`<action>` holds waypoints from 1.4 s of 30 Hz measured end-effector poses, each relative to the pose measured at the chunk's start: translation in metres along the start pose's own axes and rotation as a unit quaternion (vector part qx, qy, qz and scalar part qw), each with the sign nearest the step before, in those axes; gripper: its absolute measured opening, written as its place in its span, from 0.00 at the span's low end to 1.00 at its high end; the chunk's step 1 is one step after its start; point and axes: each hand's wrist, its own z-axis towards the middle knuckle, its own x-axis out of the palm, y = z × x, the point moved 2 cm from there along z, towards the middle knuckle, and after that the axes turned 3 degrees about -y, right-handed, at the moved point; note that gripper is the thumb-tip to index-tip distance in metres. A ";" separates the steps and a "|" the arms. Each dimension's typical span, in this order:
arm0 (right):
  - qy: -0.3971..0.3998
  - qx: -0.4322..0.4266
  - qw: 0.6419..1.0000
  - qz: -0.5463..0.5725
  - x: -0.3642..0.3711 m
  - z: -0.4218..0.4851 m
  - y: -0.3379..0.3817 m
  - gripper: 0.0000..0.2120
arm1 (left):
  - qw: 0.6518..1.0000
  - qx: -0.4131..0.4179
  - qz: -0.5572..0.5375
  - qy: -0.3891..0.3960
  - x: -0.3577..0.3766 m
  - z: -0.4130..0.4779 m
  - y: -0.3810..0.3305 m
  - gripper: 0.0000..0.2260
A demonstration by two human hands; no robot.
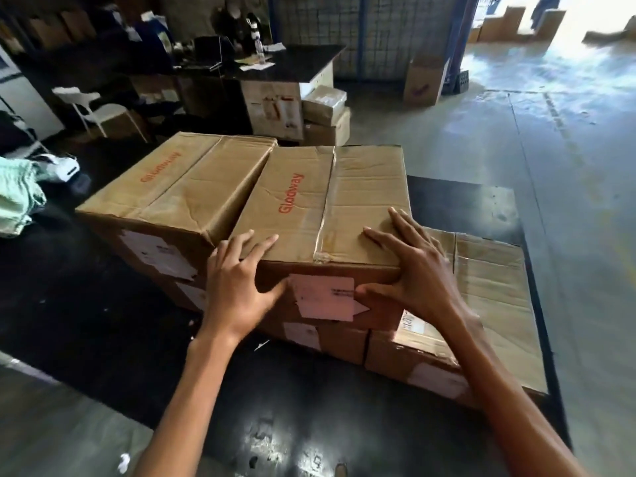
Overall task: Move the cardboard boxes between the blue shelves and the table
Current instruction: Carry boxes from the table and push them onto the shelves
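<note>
My bare left forearm point(179, 407) and bare right forearm point(516, 407) reach forward from the bottom edge, over the near part of a glossy black table point(103, 304).

Both hands rest on the near end of a brown cardboard box with red lettering on its taped lid point(344, 201). My left hand point(241, 284) lies on the box's near left corner, fingers straight and spread across the top, thumb pressed on the front face. My right hand point(413, 270) lies on the near right corner the same way, fingers splayed flat on the lid, thumb against the front. Neither hand is curled around anything; both are flat against the cardboard. Between my thumbs, a white paper label point(327, 297) is stuck on the front face.

This box sits on the upper layer of a stack on the table. Touching its left side is a second lettered brown box point(179, 187), at the same height and turned at a slight angle. Beneath are lower brown boxes point(340, 339), and a low flat-topped brown box point(488, 297) stands just to the right, under my right wrist.

At the table's far left lies a pale green cloth point(17, 197). Beyond stand a white chair point(99, 111) and a dark cluttered desk point(292, 63). A blue metal shelf post point(461, 39) rises at the back, with an open cardboard carton point(425, 80) on the grey concrete floor point(568, 166) beside it.
</note>
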 end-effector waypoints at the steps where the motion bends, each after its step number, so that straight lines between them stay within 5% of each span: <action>1: -0.011 0.007 1.000 0.020 -0.004 -0.003 -0.009 0.46 | 1.000 0.000 -0.023 -0.019 0.002 -0.003 -0.002 0.35; 5: -0.064 0.042 0.990 0.116 -0.003 -0.017 -0.035 0.51 | 0.983 -0.069 -0.152 -0.069 0.018 -0.016 0.003 0.44; 9: -0.121 0.070 0.970 0.197 0.017 -0.028 -0.038 0.56 | 0.923 -0.153 -0.345 -0.080 0.046 -0.031 0.015 0.50; 15: -0.130 0.167 0.919 0.332 0.055 -0.047 -0.045 0.59 | 0.845 -0.262 -0.463 -0.048 0.084 -0.050 0.032 0.51; 22: -0.178 0.144 0.913 0.339 0.047 -0.047 -0.030 0.62 | 0.858 -0.258 -0.442 -0.049 0.080 -0.051 0.029 0.49; 32: -0.311 0.078 0.912 0.255 -0.030 -0.042 0.023 0.61 | 0.924 -0.127 -0.320 -0.163 -0.029 -0.013 -0.038 0.56; 42: -0.345 -0.032 0.896 0.277 -0.091 -0.051 0.095 0.60 | 0.910 -0.056 -0.300 -0.281 -0.149 -0.051 -0.065 0.55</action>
